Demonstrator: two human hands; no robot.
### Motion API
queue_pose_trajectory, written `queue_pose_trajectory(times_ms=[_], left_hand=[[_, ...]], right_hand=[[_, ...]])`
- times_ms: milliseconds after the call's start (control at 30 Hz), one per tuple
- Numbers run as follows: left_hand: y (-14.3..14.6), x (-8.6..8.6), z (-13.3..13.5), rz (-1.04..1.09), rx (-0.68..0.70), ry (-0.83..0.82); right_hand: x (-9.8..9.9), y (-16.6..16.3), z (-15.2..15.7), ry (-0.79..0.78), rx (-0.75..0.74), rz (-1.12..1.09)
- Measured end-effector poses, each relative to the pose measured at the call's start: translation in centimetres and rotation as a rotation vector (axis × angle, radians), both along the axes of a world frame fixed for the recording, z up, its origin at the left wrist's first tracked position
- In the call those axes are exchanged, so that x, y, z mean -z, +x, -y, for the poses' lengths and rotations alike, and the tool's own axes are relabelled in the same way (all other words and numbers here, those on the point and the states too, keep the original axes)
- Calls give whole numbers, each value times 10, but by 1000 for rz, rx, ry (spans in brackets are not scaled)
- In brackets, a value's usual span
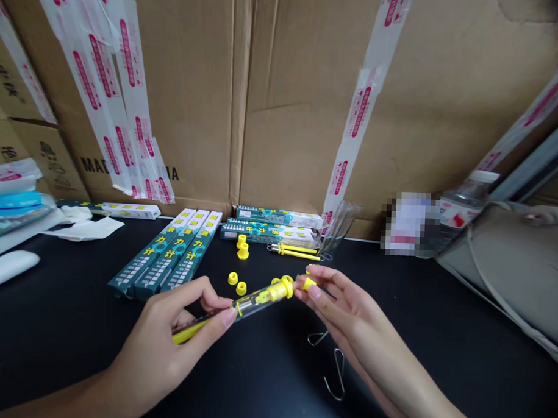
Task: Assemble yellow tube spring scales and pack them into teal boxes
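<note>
A black tabletop (264, 373) stands against a tall brown cardboard wall (196, 78) sealed with strips of white-and-red tape (355, 114). At the far right are a clear plastic bottle (459, 209) with a white cap and a grey bag (510, 266); at the far left, a crumpled white tissue (88, 225). Three slim green-and-white boxes (170, 254) lie side by side left of centre, and more slim boxes (273, 230) lie along the wall, near empty-looking clear tubes (340, 229). Whether the boxes hold anything cannot be told. In the middle, above the table, the left hand (160, 339) grips a transparent tube (252, 302) with yellow and metal parts inside and a yellow collar (285, 286) at its right end. Just beside that end, the right hand (348, 312) pinches a small yellow piece (309, 284). Loose yellow caps (243, 251), yellow rods (300, 252) and bent metal hooks (339, 379) lie around.
</note>
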State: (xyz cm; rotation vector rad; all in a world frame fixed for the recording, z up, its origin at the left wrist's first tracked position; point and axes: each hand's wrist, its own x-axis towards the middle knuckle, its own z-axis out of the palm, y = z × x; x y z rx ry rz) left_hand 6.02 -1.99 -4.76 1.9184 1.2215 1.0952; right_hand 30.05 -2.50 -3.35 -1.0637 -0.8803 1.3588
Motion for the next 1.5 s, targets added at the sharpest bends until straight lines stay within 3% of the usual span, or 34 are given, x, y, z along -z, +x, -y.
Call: queue_pose_trajectory(times_ms=[200,600,1167,1367,1500], left_hand=[[-1,1,1,-28,-4,43],[0,1,3,-58,-15,82],[0,0,4,-68,-8,115],[-2,4,3,-82,-8,144],[-2,4,3,-75,-24,147]], right_hand=[[-2,4,-4,35,-58,119],[0,2,-4,55,-119,103],[-2,1,-3,161,-107,220],[-1,0,-6,141,-56,318],[-1,-3,-3,78,-78,255]])
